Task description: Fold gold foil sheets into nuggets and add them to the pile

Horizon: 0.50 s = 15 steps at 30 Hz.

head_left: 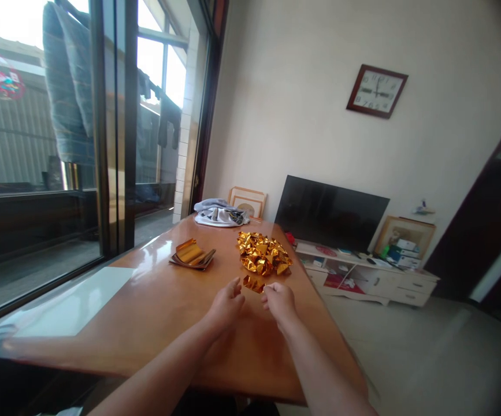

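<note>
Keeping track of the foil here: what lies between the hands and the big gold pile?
In the head view, a folded gold foil piece lies there, between the left hand, the right hand and the pile.

This is a lived-in home, a living room by the look of it: a wall clock (377, 91) hangs above a flat-screen television (330, 212) on a low white cabinet (410, 290), and laundry (169, 118) dries beyond the sliding glass door (120, 127).
</note>
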Available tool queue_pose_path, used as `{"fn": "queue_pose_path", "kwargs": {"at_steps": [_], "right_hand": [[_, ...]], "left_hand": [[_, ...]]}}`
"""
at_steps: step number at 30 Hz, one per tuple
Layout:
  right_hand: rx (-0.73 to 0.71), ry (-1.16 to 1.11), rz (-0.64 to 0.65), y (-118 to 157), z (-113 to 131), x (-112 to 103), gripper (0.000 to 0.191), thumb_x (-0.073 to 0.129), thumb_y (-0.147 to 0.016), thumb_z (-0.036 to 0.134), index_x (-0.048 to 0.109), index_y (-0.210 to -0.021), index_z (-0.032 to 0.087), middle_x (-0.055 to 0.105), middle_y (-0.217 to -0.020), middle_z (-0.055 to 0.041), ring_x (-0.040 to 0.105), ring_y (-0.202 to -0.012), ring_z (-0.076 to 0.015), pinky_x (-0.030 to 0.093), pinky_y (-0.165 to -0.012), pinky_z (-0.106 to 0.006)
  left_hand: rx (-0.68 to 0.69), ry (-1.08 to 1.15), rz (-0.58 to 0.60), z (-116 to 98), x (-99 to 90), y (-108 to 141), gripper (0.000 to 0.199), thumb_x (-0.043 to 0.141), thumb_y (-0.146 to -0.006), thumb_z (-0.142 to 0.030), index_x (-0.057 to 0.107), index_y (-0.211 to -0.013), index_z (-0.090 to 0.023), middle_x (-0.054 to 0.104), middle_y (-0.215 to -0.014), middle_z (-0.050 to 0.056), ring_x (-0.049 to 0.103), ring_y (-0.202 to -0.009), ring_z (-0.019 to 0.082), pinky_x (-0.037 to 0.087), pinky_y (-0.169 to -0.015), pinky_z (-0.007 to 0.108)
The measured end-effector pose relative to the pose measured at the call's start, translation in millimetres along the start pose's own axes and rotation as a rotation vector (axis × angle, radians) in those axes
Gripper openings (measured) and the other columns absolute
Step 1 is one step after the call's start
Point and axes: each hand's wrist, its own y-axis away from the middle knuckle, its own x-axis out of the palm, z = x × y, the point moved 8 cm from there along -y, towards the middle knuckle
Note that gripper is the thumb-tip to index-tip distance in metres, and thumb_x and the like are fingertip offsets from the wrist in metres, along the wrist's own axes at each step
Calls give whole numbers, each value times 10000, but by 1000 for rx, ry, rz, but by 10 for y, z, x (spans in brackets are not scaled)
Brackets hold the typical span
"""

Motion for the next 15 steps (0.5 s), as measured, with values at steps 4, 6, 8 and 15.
{"fn": "queue_pose_path", "kwargs": {"at_steps": [4,6,8,15], "right_hand": [[118,-105,42,-92,-71,26,164,576,-797,271,566,-657,186,665,-585,-15,535,-412,-102,340,-419,-195],[175,-150,75,-140,-67,47,133,579,-795,266,584,-698,175,666,-591,-22,524,-408,-94,300,-399,-183],[234,-190,109,-203,-55,70,116,583,-797,267,607,-751,163,662,-587,-30,517,-406,-93,272,-386,-176],[420,-292,218,-461,-53,217,205,559,-829,298,624,-729,131,638,-568,-53,481,-388,-84,296,-370,-172]], "left_hand": [[-24,98,41,-53,-51,-201,722,547,-778,-130,426,-1488,-80,593,-1418,209,528,-1358,285,416,-1114,403],[-8,148,77,-149,-61,-296,686,534,-793,-146,452,-1472,-98,596,-1423,185,525,-1362,274,415,-1120,403],[21,201,141,-252,-51,-386,631,533,-804,-170,505,-1434,-127,614,-1412,150,546,-1341,269,416,-1125,413],[165,238,167,-123,-34,-611,672,563,-777,-178,446,-1439,-156,645,-1349,143,588,-1273,264,430,-1110,454]]}}
